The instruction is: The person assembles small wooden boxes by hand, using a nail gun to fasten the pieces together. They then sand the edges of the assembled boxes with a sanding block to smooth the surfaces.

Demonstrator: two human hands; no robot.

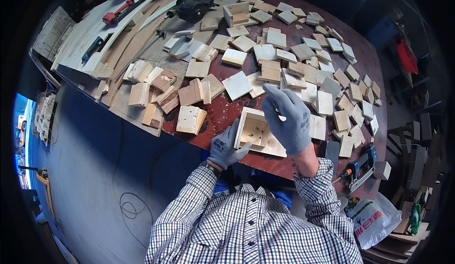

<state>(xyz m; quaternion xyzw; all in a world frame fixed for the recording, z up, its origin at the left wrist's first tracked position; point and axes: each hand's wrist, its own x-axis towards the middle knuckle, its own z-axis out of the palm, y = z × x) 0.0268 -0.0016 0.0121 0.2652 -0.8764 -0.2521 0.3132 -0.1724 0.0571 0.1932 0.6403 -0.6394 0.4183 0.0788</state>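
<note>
My left hand (228, 145), in a grey work glove, grips the left wall of a small open wooden box (254, 132) at the table's near edge. Its fingers lie outside the wall, and the thumb is at the near corner. The box's inside faces up and shows several dark spots. Over the right part of the box is my right hand (290, 117), also gloved, with fingers curled together. It hides that end of the box, and what its fingertips hold, if anything, is not visible. A flat board (275, 146) shows beneath the hand at the box's near right.
Many loose wood blocks (276, 39) cover the dark red table (222, 124). A blue-black nail gun (362, 164) lies at the near right edge. Farther left are a black power tool (192, 8), a bar clamp (142, 50) and a red tool (118, 12). A white sack (372, 219) sits below right.
</note>
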